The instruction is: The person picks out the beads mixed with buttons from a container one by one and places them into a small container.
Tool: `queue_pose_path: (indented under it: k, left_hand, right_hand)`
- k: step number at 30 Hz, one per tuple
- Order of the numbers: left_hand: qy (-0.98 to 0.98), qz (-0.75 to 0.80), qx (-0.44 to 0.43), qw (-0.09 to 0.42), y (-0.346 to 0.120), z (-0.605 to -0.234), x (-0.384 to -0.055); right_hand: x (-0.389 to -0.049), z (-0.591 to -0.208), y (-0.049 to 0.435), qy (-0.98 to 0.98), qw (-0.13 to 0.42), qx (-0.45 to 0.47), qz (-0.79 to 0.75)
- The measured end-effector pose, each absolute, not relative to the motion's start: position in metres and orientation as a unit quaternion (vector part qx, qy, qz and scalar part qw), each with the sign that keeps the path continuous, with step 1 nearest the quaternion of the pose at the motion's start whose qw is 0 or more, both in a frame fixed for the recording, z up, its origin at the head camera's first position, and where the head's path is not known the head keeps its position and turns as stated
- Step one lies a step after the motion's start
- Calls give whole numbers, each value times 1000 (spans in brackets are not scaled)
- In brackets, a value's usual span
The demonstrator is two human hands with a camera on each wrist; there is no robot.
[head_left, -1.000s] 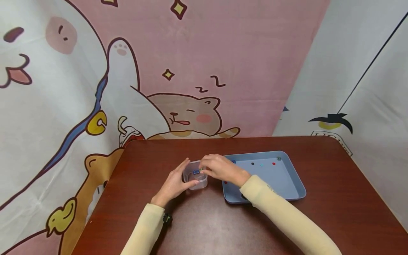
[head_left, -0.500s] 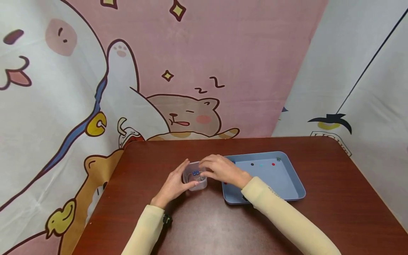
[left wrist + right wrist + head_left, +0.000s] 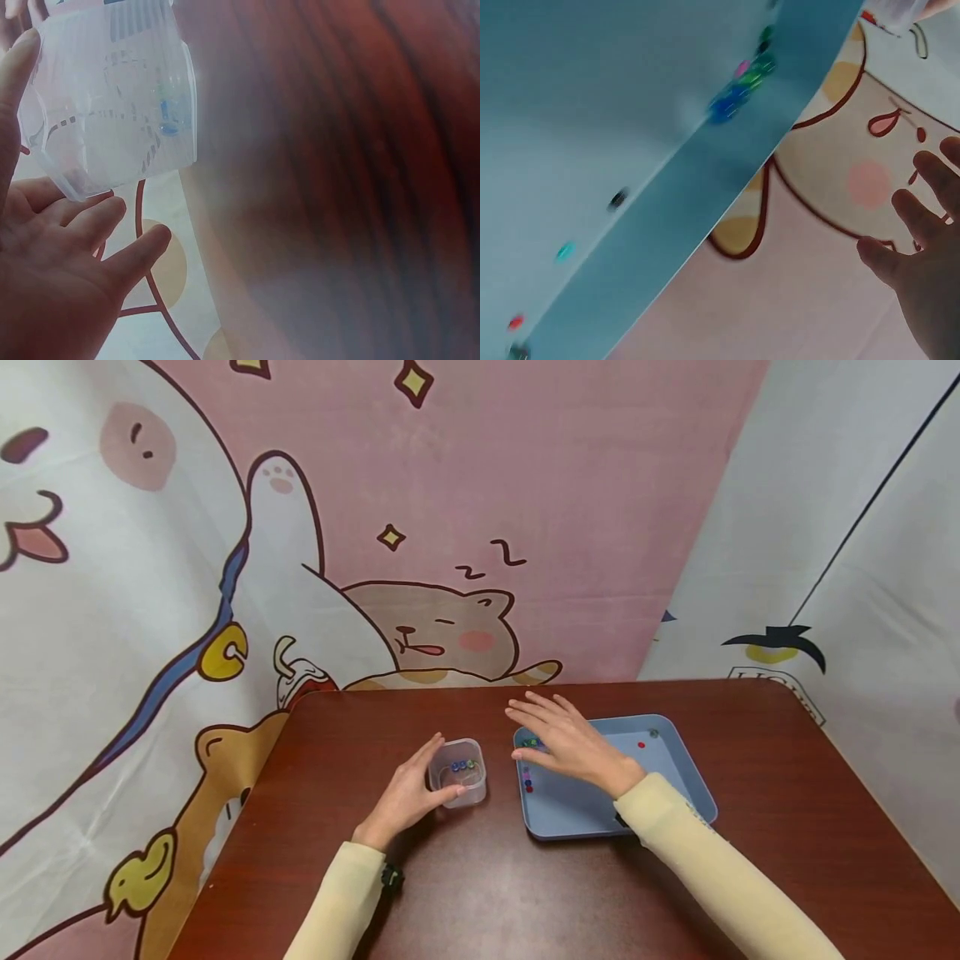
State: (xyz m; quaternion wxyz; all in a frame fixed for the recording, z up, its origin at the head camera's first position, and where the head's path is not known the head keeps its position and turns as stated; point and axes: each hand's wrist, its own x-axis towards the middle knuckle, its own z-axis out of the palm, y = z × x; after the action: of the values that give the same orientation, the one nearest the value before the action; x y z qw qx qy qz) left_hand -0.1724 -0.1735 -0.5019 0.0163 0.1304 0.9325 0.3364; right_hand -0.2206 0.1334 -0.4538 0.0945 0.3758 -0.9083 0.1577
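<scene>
My left hand (image 3: 405, 797) holds a small clear plastic container (image 3: 474, 795) standing on the table, fingers at its left side and thumb at the near rim. Inside the container, blue beads (image 3: 458, 767) and a greenish one sit in a row; the left wrist view shows a blue bead (image 3: 169, 127) through the wall. My right hand (image 3: 573, 743), fingers spread and holding nothing, is over the left part of a shallow blue tray (image 3: 686, 789). In the right wrist view, blue beads (image 3: 727, 103), a black bead (image 3: 618, 198) and a teal bead (image 3: 564, 251) lie along the tray wall.
A brown wooden table (image 3: 480, 893) carries the container and tray side by side. A red bead (image 3: 641, 745) and a greenish bead (image 3: 654, 734) lie at the tray's far right. Behind the table hangs a cartoon-printed cloth (image 3: 585, 510).
My right hand has lifted away from the container and moved right over the tray, its fingers opening out. A greenish bead now shows beside the blue ones. The left hand stays put.
</scene>
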Motion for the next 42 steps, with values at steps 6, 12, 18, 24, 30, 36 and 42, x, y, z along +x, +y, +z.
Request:
queue_pose_path:
  k: [6,12,18,24,30,36,42]
  left_hand:
    - [931,343,127,18,-174,-501,-172]
    - [933,336,132,13,-173,-502,-172]
    - [932,336,135,8,-174,-503,-173]
    - [933,334,133,10,-174,-504,-172]
    - [932,338,128,15,-174,-503,-171]
    - [933,337,128,12,-174,-503,-171]
    - [933,336,129,10,-173,-502,-171]
  right_hand:
    - [-223,-459,157,-918,82,370,116]
    - [-226,-466,172,-909,97,386,126]
    - [-228,-471,177,-903,95,398,129]
    - [-229,-478,179,-915,41,374,145]
    - [-232,-486,181,-920,13,360,154]
    - [-238,-494,179,-925,-15,340,171]
    - [-243,-500,177,-923,-26,329,199]
